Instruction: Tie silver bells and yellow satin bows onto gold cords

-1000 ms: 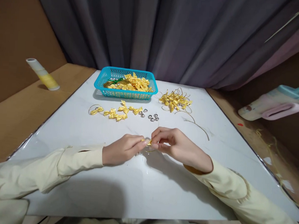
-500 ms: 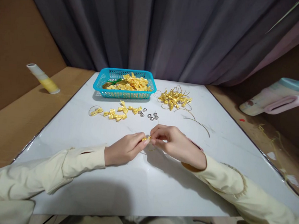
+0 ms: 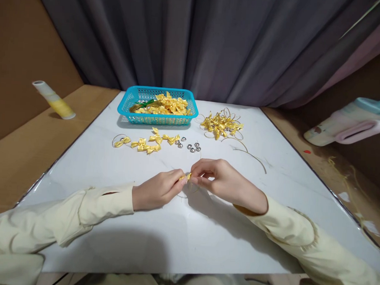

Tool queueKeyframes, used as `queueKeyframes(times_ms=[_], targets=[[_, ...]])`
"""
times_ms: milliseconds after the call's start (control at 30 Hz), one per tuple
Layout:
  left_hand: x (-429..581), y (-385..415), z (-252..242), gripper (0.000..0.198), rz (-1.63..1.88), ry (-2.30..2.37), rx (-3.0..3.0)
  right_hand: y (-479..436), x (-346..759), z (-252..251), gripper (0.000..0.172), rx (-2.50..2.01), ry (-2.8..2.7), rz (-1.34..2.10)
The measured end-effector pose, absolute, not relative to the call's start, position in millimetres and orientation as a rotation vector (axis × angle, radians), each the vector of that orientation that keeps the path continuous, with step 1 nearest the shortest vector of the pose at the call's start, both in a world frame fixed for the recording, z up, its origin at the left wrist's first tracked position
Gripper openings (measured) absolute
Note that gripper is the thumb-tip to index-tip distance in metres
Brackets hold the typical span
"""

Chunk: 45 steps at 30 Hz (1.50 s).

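Observation:
Near the middle of the white table, my left hand (image 3: 159, 189) pinches a small yellow bow (image 3: 188, 176). My right hand (image 3: 218, 178) meets it from the right, its fingers closed at the bow's right edge. A thin cord loops below the fingertips. Beyond my hands lie several silver beads (image 3: 193, 147), with a group of loose yellow bows (image 3: 151, 148) to their left. One bow on a looped cord (image 3: 122, 141) lies farther left. A heap of bows with gold cords (image 3: 221, 125) sits behind and to the right.
A blue basket (image 3: 157, 119) of yellow bows stands at the back of the white table (image 3: 116, 244). Loose cord (image 3: 255, 157) lies to the right. A roll with yellow ribbon (image 3: 57, 103) stands at far left, a tumbler (image 3: 345, 124) at far right.
The bow between my fingertips has turned and shows more of itself. My right wrist has shifted slightly to the right.

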<state>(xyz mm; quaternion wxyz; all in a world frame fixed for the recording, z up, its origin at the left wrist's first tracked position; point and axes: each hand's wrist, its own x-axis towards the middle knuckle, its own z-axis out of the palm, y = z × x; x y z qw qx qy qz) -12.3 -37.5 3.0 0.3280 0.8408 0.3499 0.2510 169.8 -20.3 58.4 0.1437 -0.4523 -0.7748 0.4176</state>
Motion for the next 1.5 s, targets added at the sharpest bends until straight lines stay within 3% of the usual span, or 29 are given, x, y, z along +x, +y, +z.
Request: queueKeyframes(times_ms=[1267,1500], targets=[[-16.5,-38.0,2.9,0.022,0.608,0.868,2.212,-24.3,169.2,64.0,0.017,-1.306,-2.292,1.19],[-17.1,-38.3,5.0,0.022,0.618,0.885,2.199,-20.1,174.8,62.3,0.009,-1.321,-2.206,1.305]])
